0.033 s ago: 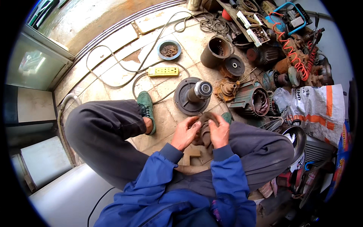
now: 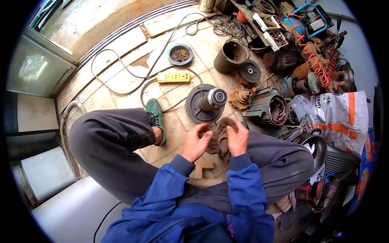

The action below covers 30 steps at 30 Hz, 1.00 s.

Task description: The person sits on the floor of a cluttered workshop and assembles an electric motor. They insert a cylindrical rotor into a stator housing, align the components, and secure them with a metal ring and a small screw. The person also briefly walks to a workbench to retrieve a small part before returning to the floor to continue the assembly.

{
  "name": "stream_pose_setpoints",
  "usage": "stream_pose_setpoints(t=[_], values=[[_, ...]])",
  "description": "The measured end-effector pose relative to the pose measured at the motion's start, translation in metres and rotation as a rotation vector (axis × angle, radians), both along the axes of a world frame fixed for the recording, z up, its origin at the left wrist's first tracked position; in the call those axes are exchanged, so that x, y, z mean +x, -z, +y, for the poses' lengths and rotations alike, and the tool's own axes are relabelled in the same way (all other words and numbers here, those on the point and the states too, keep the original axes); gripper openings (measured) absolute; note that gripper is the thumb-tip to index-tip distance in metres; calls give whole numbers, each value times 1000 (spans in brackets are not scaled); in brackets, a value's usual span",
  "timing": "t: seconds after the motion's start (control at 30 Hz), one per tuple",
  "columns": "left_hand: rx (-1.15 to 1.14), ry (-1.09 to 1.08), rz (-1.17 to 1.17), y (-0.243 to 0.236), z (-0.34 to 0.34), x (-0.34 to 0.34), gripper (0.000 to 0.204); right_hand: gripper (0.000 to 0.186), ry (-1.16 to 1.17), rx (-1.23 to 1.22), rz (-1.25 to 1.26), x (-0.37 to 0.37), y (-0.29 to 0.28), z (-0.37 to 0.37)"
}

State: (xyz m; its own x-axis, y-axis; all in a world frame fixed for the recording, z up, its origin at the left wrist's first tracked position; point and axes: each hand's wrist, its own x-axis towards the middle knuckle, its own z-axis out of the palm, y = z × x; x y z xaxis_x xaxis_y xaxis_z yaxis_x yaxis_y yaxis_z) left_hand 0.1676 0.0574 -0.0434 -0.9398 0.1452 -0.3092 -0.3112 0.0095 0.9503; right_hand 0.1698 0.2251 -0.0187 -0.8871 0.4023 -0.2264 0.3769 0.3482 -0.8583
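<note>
Blue round bowl (image 2: 180,63) holds loose rusty metal bits (image 2: 180,54); left hand (image 2: 194,144) half open, nothing visibly held. Dark round metal flange with shaft (image 2: 197,111) stands on the tiled floor (image 2: 173,126), crumpled brown cloth (image 2: 221,139) near it, gripped in right hand (image 2: 238,140). Green ribbed motor housing (image 2: 257,107), windings (image 2: 278,110) inside, sits apart: looks like separation done, joining not yet.

The crumpled brown rag (image 2: 223,141) I see from afar is soft, matt cloth. The dark flanged shaft (image 2: 206,104) looks like metal, dull across its disc, with a smooth, glossy ring (image 2: 219,96) at its end. I make out rough, rusty metal on the open cylinder (image 2: 223,63). To me the yellow power strip (image 2: 173,78) looks like smooth plastic, the coiled hose (image 2: 319,77) glossy orange-red plastic, and the small block (image 2: 207,165) bare, matt wood. The trousers (image 2: 109,135) are matt, creased cloth.
</note>
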Motion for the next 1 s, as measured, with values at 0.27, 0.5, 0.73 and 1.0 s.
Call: stream_pose_setpoints(t=[0.27,0.5,0.73,1.0], values=[[-578,-234,323,25,-14,-64,64,30,-596,455,373,-158,-39,19],[-488,-152,217,38,3,-68,75,25,-1043,554,194,-202,-8,-4],[-502,-163,258,46,3,-66,72,28,-944,763,96,-164,-20,21],[-411,-197,254,47,2,-68,72,11,-448,669,71,-62,-11,-6]])
